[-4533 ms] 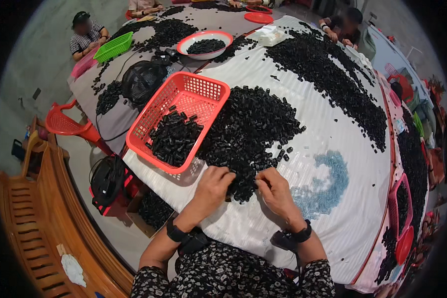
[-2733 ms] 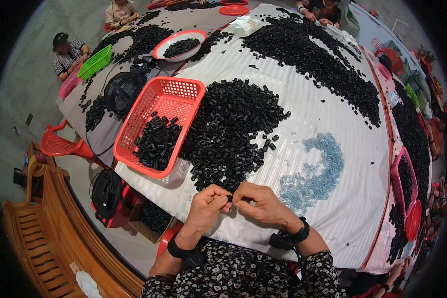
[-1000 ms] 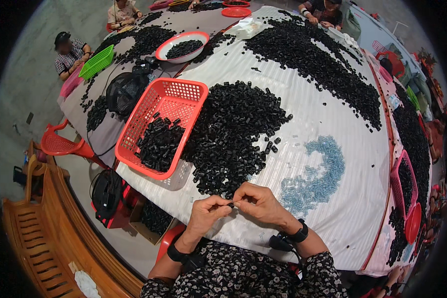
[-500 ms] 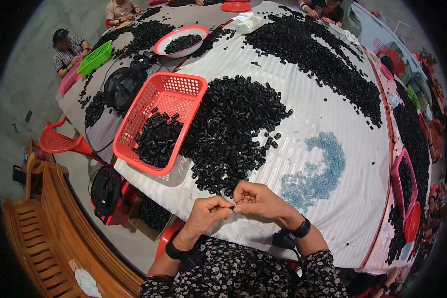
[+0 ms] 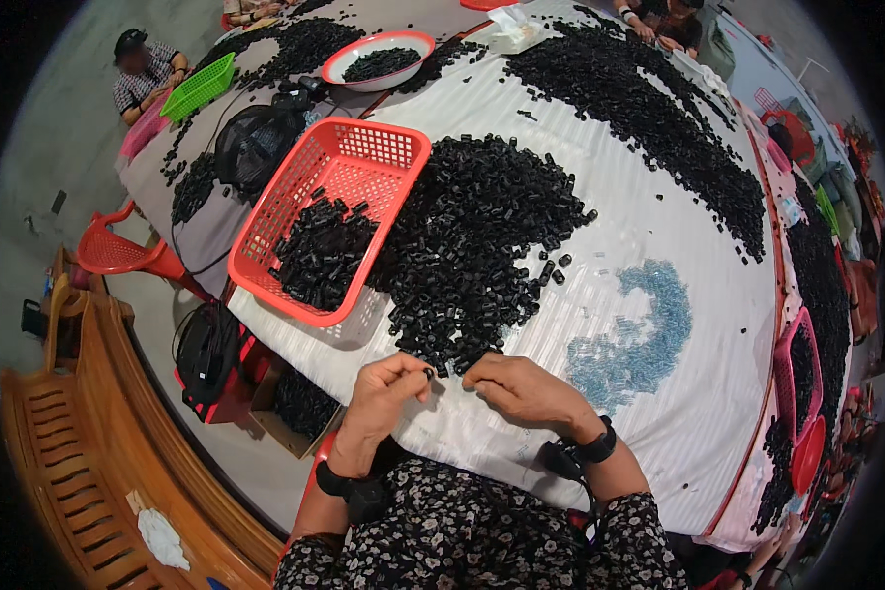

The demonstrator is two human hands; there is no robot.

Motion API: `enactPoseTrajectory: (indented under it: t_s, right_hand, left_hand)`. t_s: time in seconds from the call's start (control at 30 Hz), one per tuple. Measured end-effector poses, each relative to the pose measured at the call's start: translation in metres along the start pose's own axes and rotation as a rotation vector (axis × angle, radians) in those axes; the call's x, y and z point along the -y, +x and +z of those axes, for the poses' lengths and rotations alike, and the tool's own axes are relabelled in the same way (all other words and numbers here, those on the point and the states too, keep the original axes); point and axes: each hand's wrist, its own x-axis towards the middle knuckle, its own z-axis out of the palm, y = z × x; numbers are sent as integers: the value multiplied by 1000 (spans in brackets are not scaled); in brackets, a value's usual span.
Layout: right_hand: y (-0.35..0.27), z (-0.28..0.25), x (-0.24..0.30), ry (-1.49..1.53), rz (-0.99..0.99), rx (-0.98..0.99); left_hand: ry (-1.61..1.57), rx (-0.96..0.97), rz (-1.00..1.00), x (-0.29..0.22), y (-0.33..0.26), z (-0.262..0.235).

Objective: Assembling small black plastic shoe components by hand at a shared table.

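My left hand (image 5: pixel 385 388) pinches a small black plastic piece (image 5: pixel 428 373) between thumb and fingertips, just above the table's near edge. My right hand (image 5: pixel 521 386) rests beside it with fingers curled toward the same spot; what it holds is hidden. Both sit at the near rim of a large heap of small black pieces (image 5: pixel 482 236) on the white striped cloth (image 5: pixel 659 433). A red plastic basket (image 5: pixel 395 208), partly filled with black pieces, lies left of the heap.
A patch of pale blue pieces (image 5: pixel 629 334) lies right of my hands. More black heaps (image 5: pixel 649 108), a red-rimmed bowl (image 5: pixel 336 63), a green basket (image 5: pixel 202 87) and a black fan (image 5: pixel 256 143) lie farther back. Other people sit at the far side. Wooden bench (image 5: pixel 79 462) at left.
My hands came back from the heap's edge toward the table's near edge and have stayed together there, working a small piece between the fingers. The left hand shifted slightly.
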Motion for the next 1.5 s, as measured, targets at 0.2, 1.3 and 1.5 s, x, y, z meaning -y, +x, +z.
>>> enactPoseTrajectory:
  t_s: [0.2,1.3,1.5]
  right_hand:
    - [20,-5,-7,-108,47,-281]
    - [5,14,-19,262,100,-360]
    - [5,8,-10,880,72,-337]
  left_hand:
    - [-120,-30,-31,7,32,-1]
    - [76,39,51,0,3,10]
    - [99,87,15,0,4,24]
